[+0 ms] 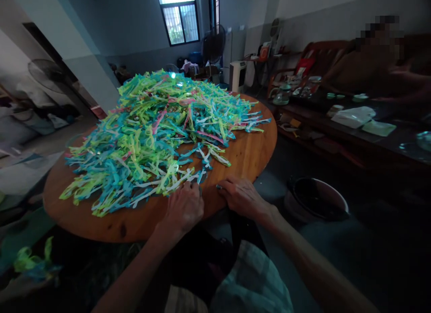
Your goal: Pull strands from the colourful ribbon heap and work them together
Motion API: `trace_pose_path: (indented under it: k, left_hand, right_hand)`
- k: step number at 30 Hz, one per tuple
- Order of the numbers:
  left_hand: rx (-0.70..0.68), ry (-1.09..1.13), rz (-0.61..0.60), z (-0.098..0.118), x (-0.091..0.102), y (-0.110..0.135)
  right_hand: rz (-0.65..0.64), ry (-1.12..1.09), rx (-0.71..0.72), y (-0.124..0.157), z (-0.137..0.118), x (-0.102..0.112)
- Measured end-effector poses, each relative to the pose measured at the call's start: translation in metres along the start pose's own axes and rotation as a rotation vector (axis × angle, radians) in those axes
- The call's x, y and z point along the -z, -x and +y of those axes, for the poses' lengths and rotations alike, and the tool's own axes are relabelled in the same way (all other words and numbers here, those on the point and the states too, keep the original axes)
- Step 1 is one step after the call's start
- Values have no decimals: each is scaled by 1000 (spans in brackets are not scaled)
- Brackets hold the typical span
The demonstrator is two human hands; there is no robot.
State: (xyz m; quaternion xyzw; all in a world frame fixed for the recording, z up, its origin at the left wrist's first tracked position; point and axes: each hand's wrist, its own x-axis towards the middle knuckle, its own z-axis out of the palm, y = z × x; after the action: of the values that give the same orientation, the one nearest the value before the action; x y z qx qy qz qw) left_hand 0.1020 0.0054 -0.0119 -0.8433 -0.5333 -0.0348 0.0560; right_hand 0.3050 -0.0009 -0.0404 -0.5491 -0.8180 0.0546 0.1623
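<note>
A big heap of thin plastic strips [144, 138], lime green, blue, white and some pink, covers much of a round wooden table [251, 153]. My left hand [185, 205] is closed at the table's near edge, against the front of the heap. White and blue strip ends lie right at its knuckles; what its fingers hold is hidden. To its right, my right hand [240, 195] rests over the edge with fingers curled and pinched. A small bluish bit shows at its fingertips, too small to name. A short gap separates the two hands.
A dark-lined bucket [316, 198] stands on the floor at right. Beyond it, a low dark table [380, 135] bears a glass pot and white plastic bags, with a person [353, 70] seated behind. More strips [35, 261] lie low at left. A floor fan [213, 43] stands at the back.
</note>
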Motion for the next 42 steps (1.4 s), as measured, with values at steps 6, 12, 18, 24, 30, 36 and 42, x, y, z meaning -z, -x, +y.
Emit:
trace_pose_path:
  k: [6,12,18,24,30,36,42]
  left_hand:
    - [-157,-92,-199,-33,22,11]
    - [-164,-51,-122,-13,25,11]
    - [-249,77,-80,4,11,3]
    - [-343,55,77,5,-7,22]
    - [-441,137,266,5,-18,32]
    - [-416,159,217,6,-16,25]
    - [-426,209,198,7,-12,24]
  right_hand:
    - [40,-79,-27,-3,2,0]
    - [190,-320,-12,-7,9,-8]
    - [316,-770,-135,10,7,-2]
    - [229,-1304,-396,33,-5,-4]
    - [228,-1536,-492,47,-20,-22]
    - [356,-1303,-449,53,-35,-23]
    - [376,-1175,-303,56,-36,-25]
